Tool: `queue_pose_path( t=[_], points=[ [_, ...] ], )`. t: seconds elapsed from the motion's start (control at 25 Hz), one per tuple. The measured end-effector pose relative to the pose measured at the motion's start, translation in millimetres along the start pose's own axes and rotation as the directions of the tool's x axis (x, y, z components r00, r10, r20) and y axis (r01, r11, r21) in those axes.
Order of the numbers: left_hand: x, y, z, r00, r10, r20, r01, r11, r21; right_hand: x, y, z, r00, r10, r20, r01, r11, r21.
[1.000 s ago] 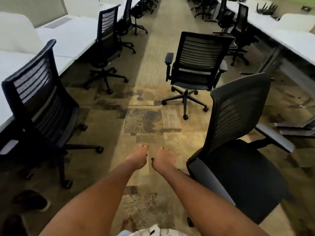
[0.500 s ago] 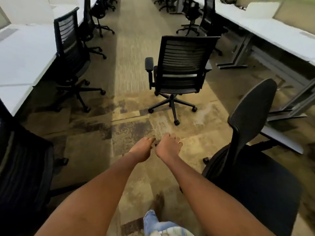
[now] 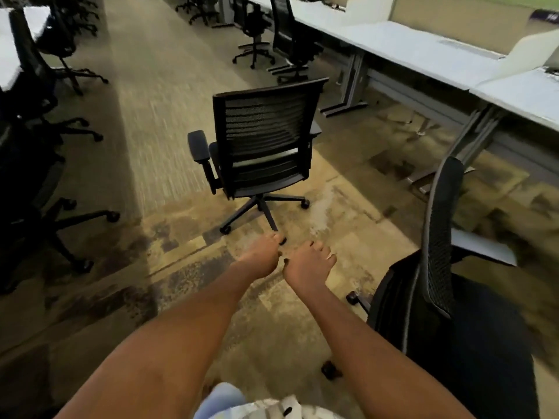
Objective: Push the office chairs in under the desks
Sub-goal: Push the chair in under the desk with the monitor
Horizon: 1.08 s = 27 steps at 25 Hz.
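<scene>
At nine o'clock, dark chairs (image 3: 33,164) along the left surface (image 3: 9,55) stand close against it and look largely tucked, though blur hides the detail. Dead ahead at twelve o'clock a mesh-backed chair (image 3: 260,140) sits alone in the aisle, well apart from any desk, plainly not yet pushed in. Both arms reach forward with nothing held: the left hand (image 3: 260,257) and right hand (image 3: 308,263) hang with fingers released, touching no chair. At three o'clock a second chair (image 3: 438,246) stands out from the right surface (image 3: 423,46). Two chairs, I judge, remain.
</scene>
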<state>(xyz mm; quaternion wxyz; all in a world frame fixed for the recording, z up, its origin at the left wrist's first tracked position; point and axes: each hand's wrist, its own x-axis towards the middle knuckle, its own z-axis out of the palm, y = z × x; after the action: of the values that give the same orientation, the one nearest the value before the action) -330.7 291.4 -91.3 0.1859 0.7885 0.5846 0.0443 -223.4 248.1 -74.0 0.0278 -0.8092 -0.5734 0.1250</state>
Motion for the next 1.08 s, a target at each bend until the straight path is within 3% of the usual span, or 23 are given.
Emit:
queue_pose_path(
  t=[0.16,0.28,0.48,0.6,0.68,0.76,0.96,1.08],
  points=[
    [81,12,-6,0.979,0.196,0.059,-0.195,0.98,-0.024,44,-2,-22,0.982,0.158,-0.099,-0.16,0.987,-0.006],
    [137,25,-16,0.894,0.43,0.123,-0.432,0.902,-0.012,78,-9,-41,0.915,0.342,-0.213,-0.348,0.937,0.009],
    [199,54,-45,0.743,0.65,0.163,-0.653,0.756,-0.037,109,-11,-83,0.718,0.609,-0.335,-0.635,0.771,0.04],
    [209,93,-55,0.626,0.768,0.138,-0.763,0.639,-0.095,104,13,-114,0.517,0.758,-0.398,-0.795,0.598,0.105],
    [206,127,-62,0.513,0.85,0.117,-0.847,0.524,-0.089,94,37,-130,0.388,0.831,-0.398,-0.865,0.478,0.153],
    [204,162,-68,0.397,0.911,0.112,-0.911,0.406,-0.071,79,61,-139,0.307,0.897,-0.317,-0.917,0.368,0.155],
    [202,241,-63,0.222,0.961,0.162,-0.975,0.215,0.064,49,104,-127,0.216,0.968,-0.13,-0.963,0.234,0.138],
    [202,272,-46,0.153,0.943,0.295,-0.979,0.103,0.178,54,112,-113,0.206,0.957,-0.205,-0.956,0.242,0.168]
  ],
)
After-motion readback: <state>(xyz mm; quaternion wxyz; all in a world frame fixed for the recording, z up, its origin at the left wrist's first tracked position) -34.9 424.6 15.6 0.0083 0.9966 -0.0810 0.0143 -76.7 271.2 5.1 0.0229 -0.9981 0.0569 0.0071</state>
